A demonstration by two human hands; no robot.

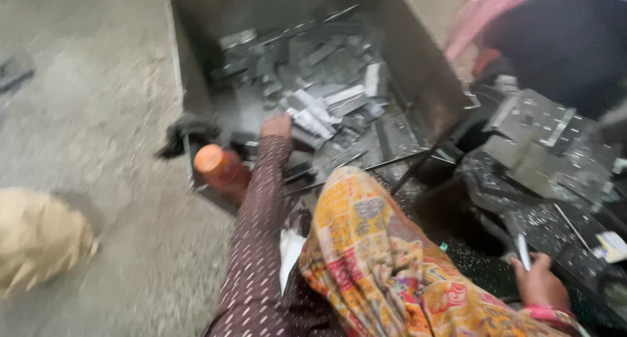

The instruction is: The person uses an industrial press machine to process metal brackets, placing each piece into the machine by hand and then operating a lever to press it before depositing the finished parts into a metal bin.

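Left hand (277,126), dotted maroon sleeve, reaching into grey metal bin (418,56) at 12 o'clock, fingers down on heap of flat metal strips (313,112); grip blurred, cannot tell. Right hand (539,283) at 4 o'clock, clenched on thin pale metal piece (522,251). Orange-capped bottle (219,168) beside bin's near-left corner. Dark machine plate (542,138) at 2 o'clock. Patterned yellow cloth (385,265) in foreground

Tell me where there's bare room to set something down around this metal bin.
Bare concrete floor lies left of the metal bin, between the dark rag and the tan sack. The bin's far-left bottom is bare too. It is crowded where the left hand reaches into the metal strips, and on the littered machine bed above the right hand.
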